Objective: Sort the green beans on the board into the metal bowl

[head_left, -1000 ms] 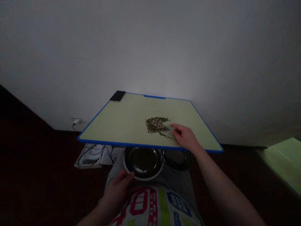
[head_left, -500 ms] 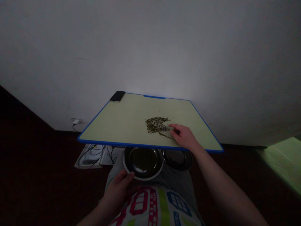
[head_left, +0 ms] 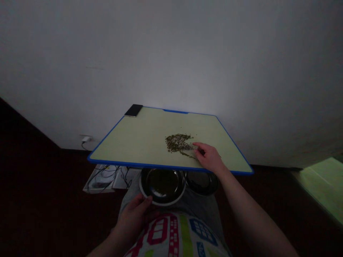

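A pale green board with a blue edge [head_left: 134, 142] lies tilted before me, carrying a loose heap of small dark green seeds [head_left: 178, 142]. A thin trail of seeds runs from the heap towards my right hand [head_left: 210, 157], whose curled fingers rest on the board beside it. Whether those fingers hold any seeds is hidden. Below the board's near edge, my left hand [head_left: 132, 214] grips the rim of a round steel bowl [head_left: 171, 202], which has a few seeds or crumbs inside.
A second, darker steel bowl [head_left: 202, 182] sits against the first on my grey-clad lap. A black phone [head_left: 133, 110] lies at the board's far left corner. Papers and tangled cables [head_left: 105, 178] lie on the dark floor at left, below a wall plug [head_left: 86, 139].
My right hand has shifted slightly at the seed trail, and the whole view has moved a little. My left hand remains on the bowl's rim.
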Motion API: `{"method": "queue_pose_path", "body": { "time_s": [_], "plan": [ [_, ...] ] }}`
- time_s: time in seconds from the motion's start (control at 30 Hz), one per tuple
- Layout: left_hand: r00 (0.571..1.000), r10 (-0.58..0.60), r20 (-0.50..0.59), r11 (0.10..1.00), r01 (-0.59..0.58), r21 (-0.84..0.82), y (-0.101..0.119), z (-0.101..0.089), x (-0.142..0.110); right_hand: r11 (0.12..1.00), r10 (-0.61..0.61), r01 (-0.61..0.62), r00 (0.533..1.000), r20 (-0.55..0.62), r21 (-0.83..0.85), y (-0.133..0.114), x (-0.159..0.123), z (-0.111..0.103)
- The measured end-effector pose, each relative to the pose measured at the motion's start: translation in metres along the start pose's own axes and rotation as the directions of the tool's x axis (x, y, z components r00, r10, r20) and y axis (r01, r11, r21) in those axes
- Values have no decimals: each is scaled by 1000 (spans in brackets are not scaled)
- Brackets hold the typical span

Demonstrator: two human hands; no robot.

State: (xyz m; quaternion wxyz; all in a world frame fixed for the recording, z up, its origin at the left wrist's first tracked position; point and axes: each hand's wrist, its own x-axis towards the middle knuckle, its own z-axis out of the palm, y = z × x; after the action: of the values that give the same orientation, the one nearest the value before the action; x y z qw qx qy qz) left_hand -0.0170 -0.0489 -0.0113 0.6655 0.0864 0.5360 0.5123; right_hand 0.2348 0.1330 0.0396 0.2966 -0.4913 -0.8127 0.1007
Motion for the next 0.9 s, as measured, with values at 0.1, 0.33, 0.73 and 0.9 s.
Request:
{"method": "queue_pose_path", "body": {
  "time_s": [0.1, 0.33, 0.73, 0.9],
  "plan": [
    [1000, -2, -3, 1000, 2, -13, 1, 1, -2, 1000, 13, -13, 1000, -15, 17, 2, -1, 0],
    [1000, -13, 19, 1000, 13, -13, 7, 3, -7, 999, 44, -44, 999, -19, 27, 3, -1, 0],
    [999, 6, 53, 999, -8, 42, -3, -15, 5, 996, 66, -63, 997, -50, 70, 6, -1, -2],
    [994, -2, 113, 999, -2, 34, -3, -21, 7, 994, 76, -72, 996, -54, 85, 6, 0, -2]
  ]
}}
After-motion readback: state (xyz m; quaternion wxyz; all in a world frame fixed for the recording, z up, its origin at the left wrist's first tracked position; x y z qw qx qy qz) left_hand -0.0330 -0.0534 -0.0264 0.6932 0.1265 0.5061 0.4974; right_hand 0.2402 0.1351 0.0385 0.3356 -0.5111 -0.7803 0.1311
